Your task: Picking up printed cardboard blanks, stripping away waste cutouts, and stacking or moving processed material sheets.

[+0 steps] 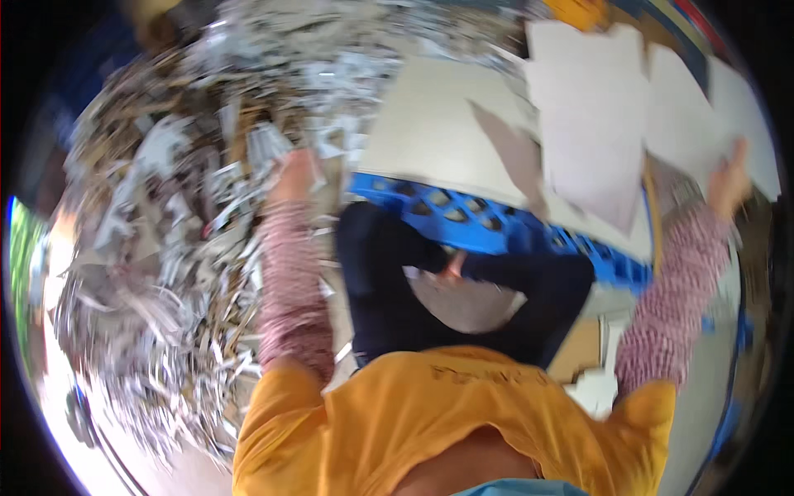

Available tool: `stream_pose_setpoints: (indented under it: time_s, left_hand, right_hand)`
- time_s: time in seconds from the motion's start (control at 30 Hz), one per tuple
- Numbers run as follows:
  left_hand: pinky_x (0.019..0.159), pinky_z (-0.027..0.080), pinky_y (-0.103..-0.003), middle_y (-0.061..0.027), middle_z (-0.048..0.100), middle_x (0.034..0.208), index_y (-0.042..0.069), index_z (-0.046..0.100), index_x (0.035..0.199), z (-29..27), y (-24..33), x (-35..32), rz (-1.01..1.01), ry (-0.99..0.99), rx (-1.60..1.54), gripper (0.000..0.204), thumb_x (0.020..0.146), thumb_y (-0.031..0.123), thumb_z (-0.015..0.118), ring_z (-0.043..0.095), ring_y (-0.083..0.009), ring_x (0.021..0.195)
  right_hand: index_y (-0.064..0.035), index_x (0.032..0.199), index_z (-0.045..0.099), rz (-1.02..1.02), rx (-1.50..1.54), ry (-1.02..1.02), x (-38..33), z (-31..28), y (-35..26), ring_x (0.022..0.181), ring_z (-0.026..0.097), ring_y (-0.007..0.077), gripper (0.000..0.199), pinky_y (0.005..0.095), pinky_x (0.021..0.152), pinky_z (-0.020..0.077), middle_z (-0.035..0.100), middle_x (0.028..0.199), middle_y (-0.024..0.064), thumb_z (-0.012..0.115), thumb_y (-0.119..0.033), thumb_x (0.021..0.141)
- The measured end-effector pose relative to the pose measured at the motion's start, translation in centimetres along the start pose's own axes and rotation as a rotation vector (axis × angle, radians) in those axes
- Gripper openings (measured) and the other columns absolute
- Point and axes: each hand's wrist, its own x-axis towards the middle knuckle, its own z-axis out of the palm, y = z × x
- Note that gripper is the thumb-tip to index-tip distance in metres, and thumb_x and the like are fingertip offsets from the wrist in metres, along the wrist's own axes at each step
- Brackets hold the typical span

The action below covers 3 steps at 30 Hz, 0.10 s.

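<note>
My left hand (294,172) reaches over a large heap of paper scraps (178,194) on the left. It is smeared by motion. White paper strips (266,144) lie right by its fingers, and whether it holds them cannot be made out. My right hand (729,180) is at the far right with one digit pointing up, closed at the lower edge of a white sheet (682,112). Between my arms, a stack of pale sheets (442,124) rests on a blue plastic pallet (471,219). Another white sheet (587,116) overlaps the stack on its right side.
My bent legs (376,289) are close against the pallet's near edge. A brown cardboard piece (577,351) and white scraps (594,390) lie on the floor near my right elbow. One more pale sheet (748,124) stands at the right rim. Something orange (579,12) shows at the top.
</note>
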Motion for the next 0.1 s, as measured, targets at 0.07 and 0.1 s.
stream_pose_setpoints:
  time_s: [0.07,0.1]
  left_hand:
    - [0.065,0.043,-0.037,-0.0115,0.056,0.089,0.002,0.051,0.098,7.6,21.4,1.0,0.155,-0.398,-0.242,0.047,0.076,0.043,0.044,0.055,-0.0223,0.082]
    - [0.066,0.043,-0.039,-0.0083,0.057,0.09,0.002,0.051,0.097,8.3,23.3,0.2,0.697,-0.087,-0.943,0.045,0.076,0.04,0.044,0.054,-0.0232,0.082]
  right_hand:
    - [-0.0027,0.111,0.043,-0.094,0.487,-0.056,-0.6,-1.0,2.8,0.082,0.048,0.0225,0.041,0.03,0.072,0.0373,0.051,0.097,0.0172,0.049,-0.003,0.071]
    - [0.0033,0.108,0.045,-0.16,0.855,-0.053,-0.2,0.9,1.7,0.099,0.046,0.0242,0.037,0.0289,0.084,0.0358,0.048,0.108,0.0174,0.048,-0.005,0.072]
